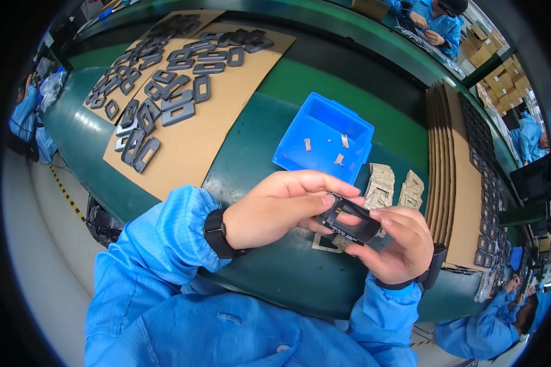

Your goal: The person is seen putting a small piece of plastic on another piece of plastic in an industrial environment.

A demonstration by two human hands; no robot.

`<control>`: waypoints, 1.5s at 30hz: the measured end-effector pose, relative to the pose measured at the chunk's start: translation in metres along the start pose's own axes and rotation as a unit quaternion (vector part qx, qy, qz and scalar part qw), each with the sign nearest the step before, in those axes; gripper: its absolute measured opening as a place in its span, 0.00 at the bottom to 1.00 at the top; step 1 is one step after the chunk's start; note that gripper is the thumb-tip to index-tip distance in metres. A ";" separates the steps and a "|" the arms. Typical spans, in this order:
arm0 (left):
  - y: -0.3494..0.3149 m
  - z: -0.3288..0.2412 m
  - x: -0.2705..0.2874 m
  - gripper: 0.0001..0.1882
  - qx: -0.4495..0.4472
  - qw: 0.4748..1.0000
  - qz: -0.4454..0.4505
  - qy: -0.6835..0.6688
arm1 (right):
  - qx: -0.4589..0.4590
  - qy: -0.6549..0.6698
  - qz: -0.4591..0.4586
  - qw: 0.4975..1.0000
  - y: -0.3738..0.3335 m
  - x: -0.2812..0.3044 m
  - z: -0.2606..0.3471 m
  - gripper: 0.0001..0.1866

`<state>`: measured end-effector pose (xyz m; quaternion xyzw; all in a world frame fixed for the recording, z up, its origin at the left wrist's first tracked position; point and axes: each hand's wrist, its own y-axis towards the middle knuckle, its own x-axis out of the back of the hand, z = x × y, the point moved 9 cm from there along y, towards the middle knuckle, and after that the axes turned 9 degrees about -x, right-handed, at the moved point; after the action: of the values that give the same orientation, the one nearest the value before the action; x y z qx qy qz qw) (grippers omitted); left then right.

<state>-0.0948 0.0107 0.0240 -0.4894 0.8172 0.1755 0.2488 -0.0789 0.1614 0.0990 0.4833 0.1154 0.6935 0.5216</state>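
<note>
The person's left hand [281,205] and right hand [401,244] pinched a black frame [365,232] between thumbs and fingers, above the near part of the table [272,263]. Just beyond, a blue bin [318,122] held a few small beige scraps [339,159]; stacked beige pieces [381,183] lay to its right.

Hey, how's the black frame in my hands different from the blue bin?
The black frame is held between your left hand and right hand; the blue bin rests on the table. The frame is small and dark; the bin is larger and bright blue. Both look roughly rectangular.
</note>
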 end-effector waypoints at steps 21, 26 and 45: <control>-0.002 0.002 0.000 0.12 -0.011 0.994 -0.008 0.113 | 0.012 -0.009 0.018 1.000 0.000 -0.006 0.011 0.30; -0.002 0.003 0.000 0.12 -0.009 0.994 -0.009 0.104 | 0.014 -0.009 0.017 1.000 0.000 -0.006 0.009 0.30; 0.004 -0.001 -0.003 0.17 -0.073 0.991 0.074 0.087 | 0.016 -0.012 0.011 1.000 -0.001 -0.004 0.008 0.30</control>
<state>-0.0973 0.0135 0.0266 -0.4576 0.8547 0.2099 0.1267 -0.0720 0.1555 0.1000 0.5007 0.1151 0.6915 0.5077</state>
